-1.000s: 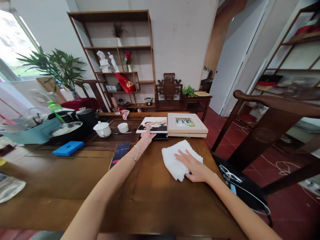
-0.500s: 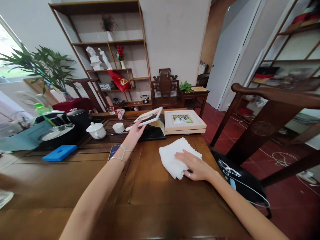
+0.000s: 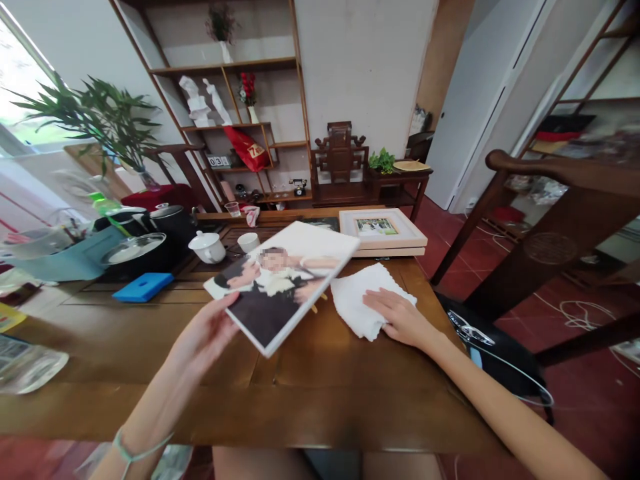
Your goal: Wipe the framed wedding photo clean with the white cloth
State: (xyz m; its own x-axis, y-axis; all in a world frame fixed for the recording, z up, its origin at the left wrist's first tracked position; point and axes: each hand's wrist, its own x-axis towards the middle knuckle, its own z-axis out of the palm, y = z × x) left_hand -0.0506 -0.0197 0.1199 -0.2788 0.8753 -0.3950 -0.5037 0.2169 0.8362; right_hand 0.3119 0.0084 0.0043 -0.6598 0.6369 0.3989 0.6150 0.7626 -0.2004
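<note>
My left hand [image 3: 213, 333] is closed on the lower left edge of a white-edged photo panel [image 3: 287, 290] printed with a picture of people. The panel is held tilted above the table, picture side up. Small yellowish pieces show by its right edge; I cannot make out what they are. A white cloth [image 3: 353, 300] with a scalloped edge lies on the table to the right. On top of it rests my right hand [image 3: 400, 317], fingers stretched out.
Behind the cloth lies a pale wooden box-like frame [image 3: 420, 251] with a small picture. White lidded cup [image 3: 207, 247], small white cup [image 3: 249, 242], blue block [image 3: 143, 287] and dark pot [image 3: 134, 253] stand at the left. A dark wooden chair [image 3: 540, 233] borders the table's right side.
My left hand has brought the photo panel nearer to me and turned its picture up into view. My right hand stays on the cloth. The view has shifted a little.
</note>
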